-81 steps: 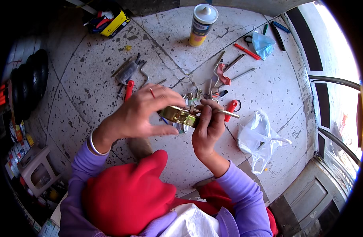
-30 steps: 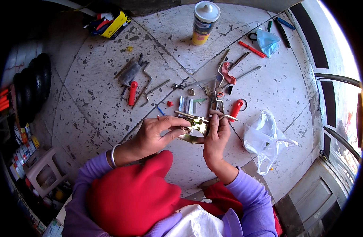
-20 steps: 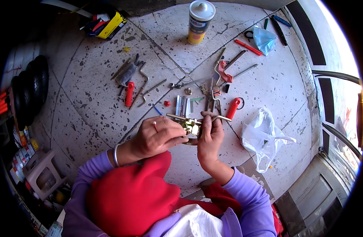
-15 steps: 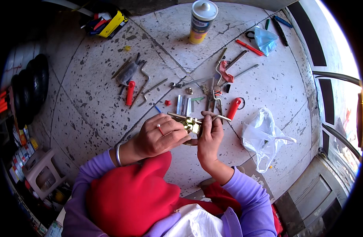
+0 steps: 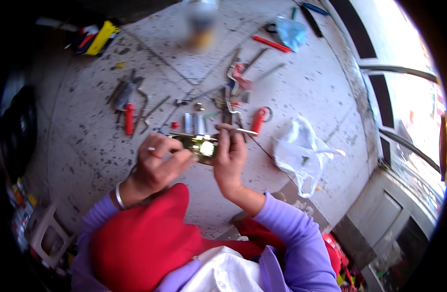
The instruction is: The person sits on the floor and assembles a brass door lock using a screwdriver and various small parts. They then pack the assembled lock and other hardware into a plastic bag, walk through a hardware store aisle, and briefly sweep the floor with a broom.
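Observation:
A shiny brass-coloured metal latch with a slim rod is held between my two hands, above the floor. My right hand grips its right end, thumb and fingers closed on it, and the pale rod sticks out past the fingers. At the latch's left end, my left hand has its fingers bent and closed against the metal; the fingertips partly hide what they pinch. Just beyond the latch lie short silvery metal pieces, a small red cap and a small brass-coloured fitting.
On the speckled floor lie two red-handled tools, bent metal rods, a white plastic bag, a blue mask and a red pen. A blurred tube stands far ahead. A stool is at left.
The view has shifted, so the floor things sit further left and higher. My left hand's fingers have slid back toward the latch's left end, uncovering more of it. My right hand keeps its grip.

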Action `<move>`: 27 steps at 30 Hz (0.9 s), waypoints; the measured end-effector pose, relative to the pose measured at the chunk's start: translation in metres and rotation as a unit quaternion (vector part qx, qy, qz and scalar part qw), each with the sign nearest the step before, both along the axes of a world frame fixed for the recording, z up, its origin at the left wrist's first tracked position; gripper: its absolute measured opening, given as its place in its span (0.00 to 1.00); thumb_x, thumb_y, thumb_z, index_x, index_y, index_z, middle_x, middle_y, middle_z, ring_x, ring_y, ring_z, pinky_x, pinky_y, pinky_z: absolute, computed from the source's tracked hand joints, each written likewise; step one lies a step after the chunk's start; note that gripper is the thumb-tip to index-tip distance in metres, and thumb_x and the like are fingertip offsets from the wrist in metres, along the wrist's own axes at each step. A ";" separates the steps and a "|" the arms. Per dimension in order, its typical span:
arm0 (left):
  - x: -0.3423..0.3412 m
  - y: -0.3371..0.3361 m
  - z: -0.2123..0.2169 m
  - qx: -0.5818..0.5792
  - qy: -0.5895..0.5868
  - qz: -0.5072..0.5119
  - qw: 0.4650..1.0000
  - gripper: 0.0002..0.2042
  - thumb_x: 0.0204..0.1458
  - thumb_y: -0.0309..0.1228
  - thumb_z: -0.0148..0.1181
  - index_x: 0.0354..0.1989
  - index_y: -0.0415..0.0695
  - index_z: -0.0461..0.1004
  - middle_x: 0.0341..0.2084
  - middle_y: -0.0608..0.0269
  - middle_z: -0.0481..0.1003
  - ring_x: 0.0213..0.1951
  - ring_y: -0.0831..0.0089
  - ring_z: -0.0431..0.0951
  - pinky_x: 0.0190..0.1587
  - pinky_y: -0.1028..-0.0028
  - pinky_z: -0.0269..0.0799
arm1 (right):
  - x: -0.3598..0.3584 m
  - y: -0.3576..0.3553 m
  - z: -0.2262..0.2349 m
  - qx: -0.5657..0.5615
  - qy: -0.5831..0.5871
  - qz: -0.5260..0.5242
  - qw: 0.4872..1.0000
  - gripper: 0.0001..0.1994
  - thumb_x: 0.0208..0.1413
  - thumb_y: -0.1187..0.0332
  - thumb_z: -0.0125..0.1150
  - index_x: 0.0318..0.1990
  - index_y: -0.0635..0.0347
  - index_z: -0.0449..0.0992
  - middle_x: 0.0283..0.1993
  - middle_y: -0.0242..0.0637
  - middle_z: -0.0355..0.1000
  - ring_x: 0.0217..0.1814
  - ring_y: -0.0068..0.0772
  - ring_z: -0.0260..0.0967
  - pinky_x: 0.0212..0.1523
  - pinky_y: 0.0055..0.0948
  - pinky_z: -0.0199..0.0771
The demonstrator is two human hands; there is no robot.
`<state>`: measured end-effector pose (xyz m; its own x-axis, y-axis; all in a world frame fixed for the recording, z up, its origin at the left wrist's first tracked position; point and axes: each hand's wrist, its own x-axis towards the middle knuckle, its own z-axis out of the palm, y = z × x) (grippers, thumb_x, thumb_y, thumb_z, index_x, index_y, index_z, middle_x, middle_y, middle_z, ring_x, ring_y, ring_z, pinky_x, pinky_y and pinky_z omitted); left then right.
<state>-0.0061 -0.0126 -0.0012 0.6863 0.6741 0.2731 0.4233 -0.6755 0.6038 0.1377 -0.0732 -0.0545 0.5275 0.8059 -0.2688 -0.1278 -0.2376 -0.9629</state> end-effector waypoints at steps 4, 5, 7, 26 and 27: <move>-0.002 0.007 -0.004 -0.094 -0.029 0.002 0.995 0.13 0.35 0.30 0.65 0.26 0.44 0.66 0.38 0.59 0.69 0.38 0.62 0.69 0.38 0.67 0.64 | 0.000 0.008 0.013 0.002 0.025 0.008 1.000 0.05 0.56 0.75 0.45 0.38 0.65 0.67 0.26 0.30 0.64 0.24 0.16 0.58 0.25 0.18 0.61; 0.002 0.009 -0.005 -0.099 -0.032 -0.009 0.995 0.13 0.36 0.31 0.65 0.26 0.43 0.65 0.42 0.57 0.69 0.41 0.61 0.69 0.40 0.67 0.64 | 0.004 0.008 0.013 0.001 0.004 0.009 1.000 0.05 0.56 0.75 0.45 0.38 0.64 0.67 0.25 0.31 0.65 0.24 0.17 0.59 0.24 0.19 0.61; 0.005 0.013 -0.004 -0.074 -0.013 -0.038 0.996 0.13 0.37 0.31 0.64 0.25 0.44 0.64 0.42 0.57 0.70 0.42 0.61 0.70 0.41 0.66 0.64 | 0.004 0.008 0.014 0.007 -0.020 0.010 1.000 0.05 0.56 0.75 0.45 0.39 0.64 0.67 0.24 0.33 0.65 0.23 0.18 0.60 0.23 0.19 0.61; -0.004 0.021 -0.011 -0.194 -0.105 -0.071 0.973 0.18 0.35 0.24 0.66 0.34 0.43 0.64 0.33 0.61 0.73 0.35 0.66 0.76 0.37 0.71 0.72 | 0.003 0.003 0.025 -0.015 0.017 0.033 0.999 0.06 0.57 0.75 0.44 0.39 0.64 0.68 0.25 0.30 0.65 0.25 0.15 0.61 0.26 0.17 0.62; -0.006 0.022 -0.011 -0.200 -0.117 -0.065 0.970 0.18 0.35 0.23 0.66 0.34 0.43 0.64 0.33 0.61 0.73 0.35 0.66 0.76 0.37 0.71 0.72 | 0.005 0.006 0.028 -0.011 0.014 0.033 0.999 0.07 0.57 0.75 0.44 0.40 0.64 0.68 0.25 0.30 0.65 0.25 0.15 0.61 0.26 0.17 0.61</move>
